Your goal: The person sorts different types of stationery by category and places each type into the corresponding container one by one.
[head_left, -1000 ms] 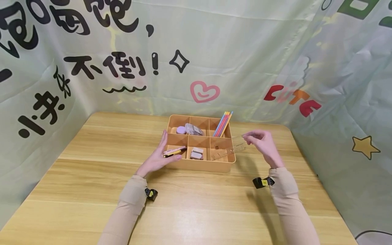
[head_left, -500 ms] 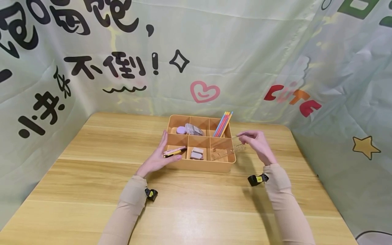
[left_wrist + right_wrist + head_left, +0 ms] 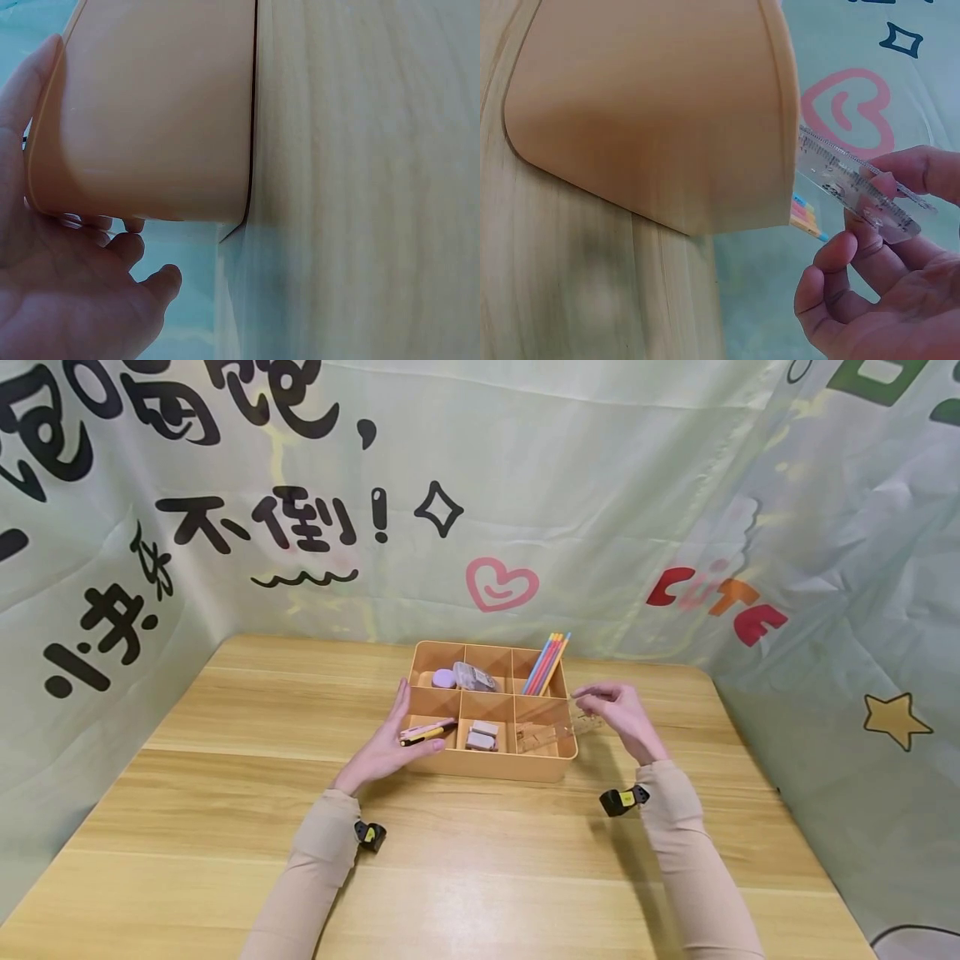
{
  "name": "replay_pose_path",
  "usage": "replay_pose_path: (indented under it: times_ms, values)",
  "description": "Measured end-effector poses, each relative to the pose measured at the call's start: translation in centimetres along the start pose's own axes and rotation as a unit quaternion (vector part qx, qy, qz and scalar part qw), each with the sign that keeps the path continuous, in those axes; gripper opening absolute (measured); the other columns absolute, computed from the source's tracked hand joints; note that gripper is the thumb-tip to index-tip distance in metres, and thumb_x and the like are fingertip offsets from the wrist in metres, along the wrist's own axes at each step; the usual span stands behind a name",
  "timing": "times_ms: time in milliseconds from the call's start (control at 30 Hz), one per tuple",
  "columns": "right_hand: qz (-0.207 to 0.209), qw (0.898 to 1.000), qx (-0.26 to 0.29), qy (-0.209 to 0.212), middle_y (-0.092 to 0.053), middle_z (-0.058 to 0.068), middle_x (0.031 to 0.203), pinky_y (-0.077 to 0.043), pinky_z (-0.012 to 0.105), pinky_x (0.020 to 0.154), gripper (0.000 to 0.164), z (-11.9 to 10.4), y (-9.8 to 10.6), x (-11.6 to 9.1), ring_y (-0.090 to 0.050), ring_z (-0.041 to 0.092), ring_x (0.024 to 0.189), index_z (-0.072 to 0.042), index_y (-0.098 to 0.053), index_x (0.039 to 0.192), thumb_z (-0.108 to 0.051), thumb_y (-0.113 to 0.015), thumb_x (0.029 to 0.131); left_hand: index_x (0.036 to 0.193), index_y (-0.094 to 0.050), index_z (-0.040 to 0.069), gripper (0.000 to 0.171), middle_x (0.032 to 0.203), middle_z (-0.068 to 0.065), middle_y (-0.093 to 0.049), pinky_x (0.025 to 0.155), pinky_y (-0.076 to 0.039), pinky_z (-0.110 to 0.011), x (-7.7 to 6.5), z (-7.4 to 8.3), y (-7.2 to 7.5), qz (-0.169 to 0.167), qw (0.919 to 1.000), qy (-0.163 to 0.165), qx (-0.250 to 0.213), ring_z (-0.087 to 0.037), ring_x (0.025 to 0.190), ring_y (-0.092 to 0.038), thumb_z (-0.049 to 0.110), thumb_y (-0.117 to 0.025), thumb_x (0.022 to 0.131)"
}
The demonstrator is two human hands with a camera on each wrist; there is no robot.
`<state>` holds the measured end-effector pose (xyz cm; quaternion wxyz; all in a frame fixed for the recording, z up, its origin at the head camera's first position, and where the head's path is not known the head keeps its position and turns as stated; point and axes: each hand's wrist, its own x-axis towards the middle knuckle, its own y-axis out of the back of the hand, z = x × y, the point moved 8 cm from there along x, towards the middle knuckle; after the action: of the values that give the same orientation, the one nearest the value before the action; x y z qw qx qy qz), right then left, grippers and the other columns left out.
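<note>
A tan organizer box (image 3: pixel 487 766) with several compartments stands on the table. My left hand (image 3: pixel 382 752) holds its left front corner, thumb along the front and fingers along the side. In the left wrist view the thumb of that left hand (image 3: pixel 75 277) lies at the box's rim. My right hand (image 3: pixel 618 714), just right of the box, pinches a clear ruler (image 3: pixel 847 180) between thumb and fingers. A second clear edge shows beside the ruler in the right wrist view. The ruler slants down over the front right compartment.
Pens (image 3: pixel 429 732) lie in the front left compartment, erasers (image 3: pixel 482 735) in the front middle one. Behind are a round purple item (image 3: pixel 443 678), a clear purplish case (image 3: pixel 474 677) and several coloured pencil-like sticks (image 3: pixel 546 664). A printed curtain (image 3: pixel 600 527) hangs behind the table.
My right hand has moved left toward the box, and the ruler has shifted slightly with it. The left hand and the box have stayed in place.
</note>
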<state>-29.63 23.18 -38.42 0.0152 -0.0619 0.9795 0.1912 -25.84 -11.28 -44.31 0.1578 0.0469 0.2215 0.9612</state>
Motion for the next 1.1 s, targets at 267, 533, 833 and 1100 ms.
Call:
replay_pose_path:
  times_ms: [267,533,833,1100]
  values:
    - [-0.002,1.000,0.012,-0.001,-0.068,-0.013,0.078,-0.052,0.018,0.071,0.038,0.4,-0.4,0.2,-0.060,0.002,0.074,0.013,-0.059,0.125,-0.004,-0.064,0.092,0.161,0.016,0.023,0.121,0.166,0.010,0.026,0.124,-0.006,-0.067,0.1,-0.2,0.0,-0.001,1.0000,0.000,0.005,-0.035,0.158,0.009,0.047,-0.076,0.087]
    - [0.006,0.999,0.029,0.030,-0.060,-0.010,0.080,-0.050,0.018,0.069,0.039,0.2,-0.6,-0.2,-0.057,0.004,0.074,0.009,-0.056,0.125,-0.006,-0.068,0.092,0.161,0.016,0.021,0.120,0.165,0.012,0.027,0.125,-0.005,-0.064,0.0,0.0,0.1,-0.002,1.0000,0.002,0.001,-0.033,0.158,0.010,0.046,-0.076,0.087]
    - [0.081,0.990,0.108,0.031,-0.063,-0.011,0.087,-0.050,0.018,0.068,0.037,1.0,0.5,-1.8,-0.056,0.004,0.072,-0.009,-0.053,0.136,-0.017,-0.060,0.101,0.161,0.016,0.021,0.120,0.166,0.012,0.026,0.126,-0.006,-0.063,0.0,0.0,0.0,-0.002,1.0000,0.002,-0.002,-0.032,0.158,0.009,0.044,-0.076,0.088]
    - [0.186,0.960,0.198,0.062,-0.062,-0.005,0.079,-0.055,0.020,0.067,0.029,2.8,1.3,-3.3,-0.058,0.007,0.067,0.003,-0.055,0.130,-0.010,-0.051,0.105,0.161,0.016,0.021,0.121,0.166,0.011,0.026,0.126,-0.006,-0.062,0.0,0.2,0.0,-0.002,1.0000,0.003,-0.001,-0.032,0.158,0.009,0.045,-0.076,0.087]
